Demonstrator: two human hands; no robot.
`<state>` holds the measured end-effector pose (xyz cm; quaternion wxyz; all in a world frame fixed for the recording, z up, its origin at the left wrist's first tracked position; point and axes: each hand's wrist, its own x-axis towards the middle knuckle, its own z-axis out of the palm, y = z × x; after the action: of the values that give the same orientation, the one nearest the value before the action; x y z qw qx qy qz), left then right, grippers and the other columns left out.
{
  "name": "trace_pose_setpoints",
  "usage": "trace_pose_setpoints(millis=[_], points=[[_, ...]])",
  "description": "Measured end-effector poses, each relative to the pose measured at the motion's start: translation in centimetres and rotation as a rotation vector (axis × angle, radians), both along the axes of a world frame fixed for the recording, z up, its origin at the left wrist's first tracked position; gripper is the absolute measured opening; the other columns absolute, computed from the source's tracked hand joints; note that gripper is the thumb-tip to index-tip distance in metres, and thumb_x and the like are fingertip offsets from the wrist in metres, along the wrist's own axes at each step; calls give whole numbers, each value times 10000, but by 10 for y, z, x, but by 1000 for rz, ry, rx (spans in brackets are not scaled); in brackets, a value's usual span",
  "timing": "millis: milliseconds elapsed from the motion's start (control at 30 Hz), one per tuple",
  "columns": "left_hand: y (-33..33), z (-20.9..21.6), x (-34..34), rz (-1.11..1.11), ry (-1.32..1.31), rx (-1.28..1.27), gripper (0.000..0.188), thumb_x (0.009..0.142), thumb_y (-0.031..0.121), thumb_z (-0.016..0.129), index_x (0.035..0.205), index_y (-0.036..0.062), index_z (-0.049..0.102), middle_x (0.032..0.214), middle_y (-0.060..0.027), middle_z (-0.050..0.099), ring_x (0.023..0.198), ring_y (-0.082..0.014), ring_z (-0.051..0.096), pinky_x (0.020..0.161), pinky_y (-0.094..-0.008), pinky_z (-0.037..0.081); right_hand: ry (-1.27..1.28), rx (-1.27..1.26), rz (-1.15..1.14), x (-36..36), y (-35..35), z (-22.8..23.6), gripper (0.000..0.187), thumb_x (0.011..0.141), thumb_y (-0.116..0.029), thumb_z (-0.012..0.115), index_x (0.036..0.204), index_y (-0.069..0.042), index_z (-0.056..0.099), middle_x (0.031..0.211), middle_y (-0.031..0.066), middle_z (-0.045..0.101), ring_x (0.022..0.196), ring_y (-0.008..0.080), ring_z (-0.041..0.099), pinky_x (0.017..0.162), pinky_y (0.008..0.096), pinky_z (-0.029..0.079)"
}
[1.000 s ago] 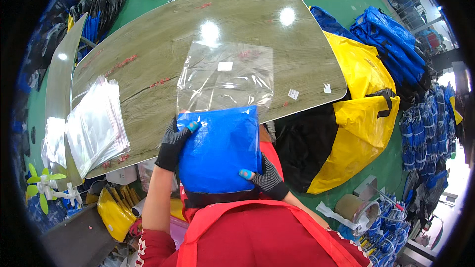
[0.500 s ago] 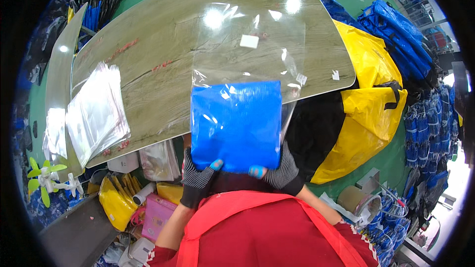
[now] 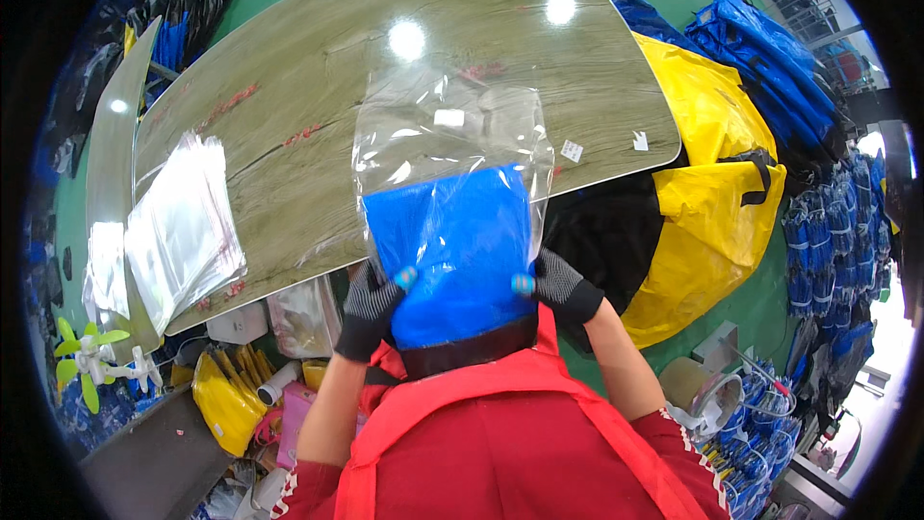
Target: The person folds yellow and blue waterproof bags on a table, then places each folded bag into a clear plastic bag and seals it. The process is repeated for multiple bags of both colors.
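A folded blue sheet-like article [image 3: 452,250] with a black band along its lower edge sits inside a clear plastic bag [image 3: 448,140]. The bag's loose upper part stretches over the near edge of the table and carries a small white label. On the left side of this pack, my left hand [image 3: 371,300], in a grey and black glove with blue at the thumb, is closed on it. My right hand [image 3: 568,287], gloved alike, grips the opposite side. The pack is tilted against my red apron [image 3: 481,380], its lower edge at my waist.
A wood-patterned table [image 3: 289,173] fills the middle. Clear plastic bags [image 3: 183,231] lie stacked at its left. Yellow and black bags [image 3: 717,231] bulge beside its right end. Below left are yellow folded pieces [image 3: 226,400] and a small green-bladed fan [image 3: 87,361].
My hands have moved up and apart along the pack's sides. The pack has tilted and come toward me, showing its black lower band. The clear bag's upper part has drawn back across the table.
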<state>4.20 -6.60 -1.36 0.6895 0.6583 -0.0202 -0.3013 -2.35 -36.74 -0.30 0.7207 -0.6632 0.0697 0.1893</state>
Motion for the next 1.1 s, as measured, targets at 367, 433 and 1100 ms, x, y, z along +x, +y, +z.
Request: trace_pose_setpoints(millis=[367,433,1100], points=[[16,-13,-51,-45,68,122,716,858,224,714,1438,23,345,1348,-108,516,1209,-229,497,1040,-346,375,227,-25,-180,-21,38,13,787,760,-368,806,1356,8,456,1216,143,616,1109,218,590,984,365,468],[22,-4,-29,-191,137,-70,730,853,249,718,1443,34,345,1367,-98,501,1222,-232,491,1048,-355,370,303,29,-155,-21,28,18,763,766,-340,808,1351,5,460,1216,142,612,1090,215,596,965,357,482],[32,5,-21,-193,-4,28,720,863,429,684,1375,25,379,1247,-161,554,1122,-238,575,894,-389,511,258,65,-146,-80,37,-4,590,773,-241,811,1265,-29,564,1143,100,654,1035,169,612,927,324,490]])
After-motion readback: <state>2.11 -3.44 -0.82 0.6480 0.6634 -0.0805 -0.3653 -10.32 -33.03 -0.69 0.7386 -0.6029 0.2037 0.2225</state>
